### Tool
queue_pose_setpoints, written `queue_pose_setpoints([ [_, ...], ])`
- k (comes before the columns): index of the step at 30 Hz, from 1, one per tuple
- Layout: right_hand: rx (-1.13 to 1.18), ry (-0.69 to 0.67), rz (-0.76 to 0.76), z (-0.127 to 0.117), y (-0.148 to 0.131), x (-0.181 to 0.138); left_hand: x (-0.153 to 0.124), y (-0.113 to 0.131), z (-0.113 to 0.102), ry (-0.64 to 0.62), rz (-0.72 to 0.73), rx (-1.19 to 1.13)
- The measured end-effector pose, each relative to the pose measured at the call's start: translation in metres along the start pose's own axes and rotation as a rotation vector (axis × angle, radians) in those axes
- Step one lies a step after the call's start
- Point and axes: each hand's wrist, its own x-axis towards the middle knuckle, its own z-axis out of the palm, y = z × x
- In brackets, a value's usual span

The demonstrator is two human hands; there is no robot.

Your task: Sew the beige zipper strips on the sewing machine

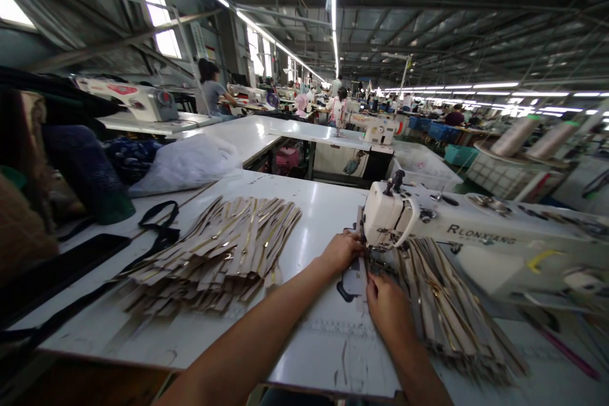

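Note:
My left hand (341, 251) lies with curled fingers beside the needle of a white sewing machine (428, 222), pressing a narrow beige strip (362, 274) onto the machine bed. Just in front of the needle, my right hand (387, 306) grips the near end of the same strip. A fanned pile of beige zipper strips (219, 254) lies to the left on the white table (295, 355). A second pile of strips (451, 311) lies under the machine arm on the right.
A white plastic bag (188, 165), dark fabric and a black strap (159, 225) sit at the table's left. More tables and sewing machines (373, 127) stretch behind, with other people working far back. Thread cones (516, 136) stand at right.

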Motion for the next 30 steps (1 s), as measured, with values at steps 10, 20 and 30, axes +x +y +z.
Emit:
queue_pose_setpoints([
  [10, -0.007, 0.001, -0.002, 0.000, -0.001, 0.002, 0.001, -0.003, 0.003, 0.015, -0.007, -0.023],
  [20, 0.015, 0.000, 0.007, -0.001, 0.001, 0.001, 0.001, -0.004, 0.003, 0.019, -0.008, -0.016],
  [30, 0.093, 0.036, -0.020, 0.001, 0.007, -0.004, -0.008, 0.006, -0.003, -0.068, -0.049, 0.005],
])
